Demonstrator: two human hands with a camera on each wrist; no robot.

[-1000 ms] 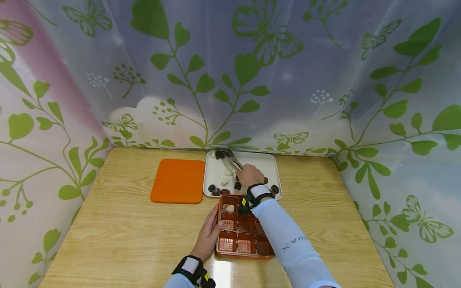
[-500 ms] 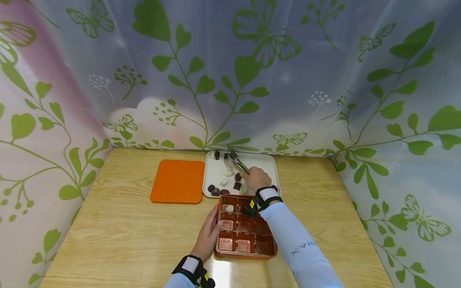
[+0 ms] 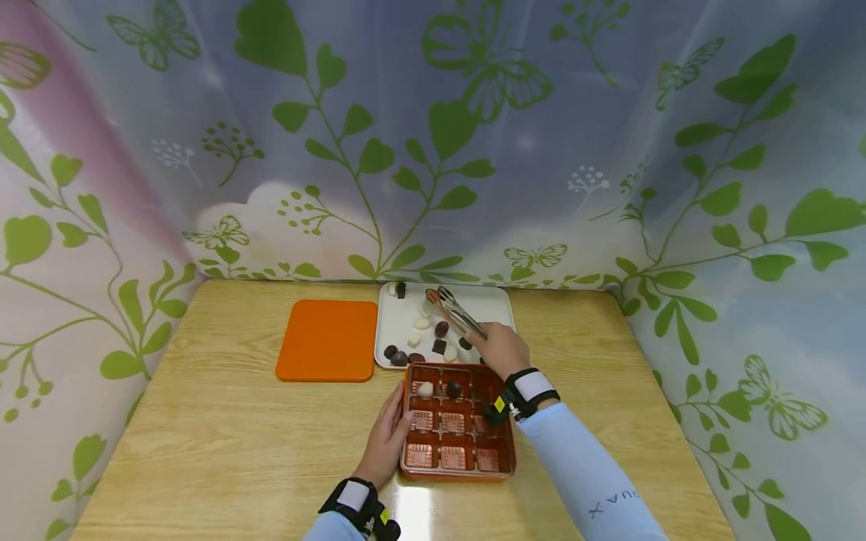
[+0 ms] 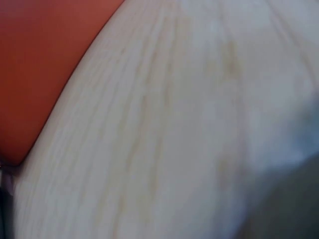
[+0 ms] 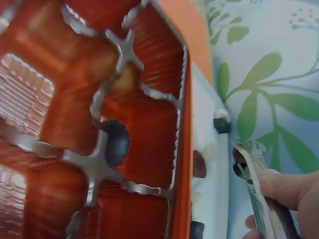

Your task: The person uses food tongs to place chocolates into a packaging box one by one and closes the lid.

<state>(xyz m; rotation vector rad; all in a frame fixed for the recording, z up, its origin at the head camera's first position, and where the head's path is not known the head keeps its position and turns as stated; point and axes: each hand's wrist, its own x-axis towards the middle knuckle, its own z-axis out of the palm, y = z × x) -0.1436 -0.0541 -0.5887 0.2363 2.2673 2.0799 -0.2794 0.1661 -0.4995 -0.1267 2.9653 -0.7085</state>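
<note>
My right hand (image 3: 504,351) grips metal tongs (image 3: 461,315) above the white tray (image 3: 497,299). In the right wrist view something dark shows between the tips of the tongs; whether it is a chocolate I cannot tell. Straight fingers of my left hand (image 3: 386,443) lie along the left side of an orange-brown divided chocolate box (image 3: 455,475), the thumb at its rim. In the box's far row, a white chocolate (image 3: 425,389) sits in the left compartment and a dark chocolate (image 3: 454,389) in the middle one. Several white and dark chocolates, including a reddish-brown one (image 3: 442,329), lie on the tray.
An orange lid (image 3: 328,340) lies flat on the wooden table (image 3: 237,421), left of the tray. The box stands just in front of the tray. Behind the table hangs a curtain (image 3: 325,225) printed with leaves and butterflies; it also runs along both sides.
The tongs and my right hand have shifted right and nearer. A dark chocolate by the tong tips no longer shows on the tray there. My left hand stays by the box.
</note>
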